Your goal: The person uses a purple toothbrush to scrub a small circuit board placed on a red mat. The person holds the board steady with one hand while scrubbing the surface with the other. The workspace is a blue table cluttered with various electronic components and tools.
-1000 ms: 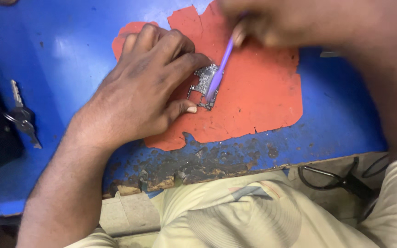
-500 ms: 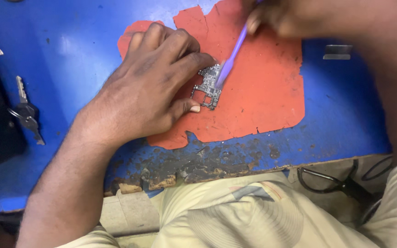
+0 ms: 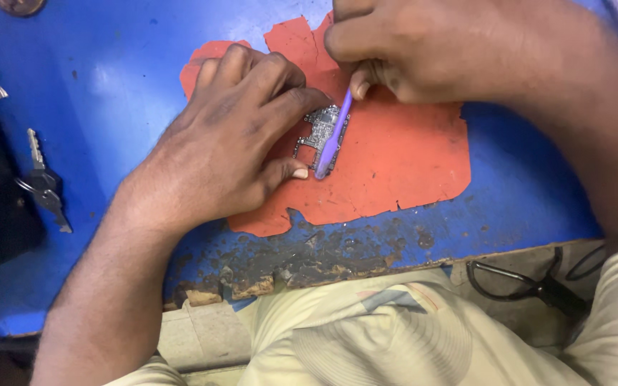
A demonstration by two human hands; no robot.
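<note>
My left hand (image 3: 230, 143) pins the board (image 3: 321, 134) flat on the orange mat (image 3: 395, 157), w/ right hand (image 3: 438, 50) at 12 o'clock pinching the purple tool (image 3: 332, 143). Board looks thin, fragile; I'd hold by edges.

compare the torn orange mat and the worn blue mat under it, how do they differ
The torn orange mat is the smaller sheet and lies on top; the worn blue mat is far wider and covers the bench beneath it. The orange mat's edges are ragged and notched all round, while the blue mat is mainly damaged along its near edge, dark and crumbled. The orange mat carries the small circuit board; the blue mat carries the keys. Both lie flat and look well worn.
</note>
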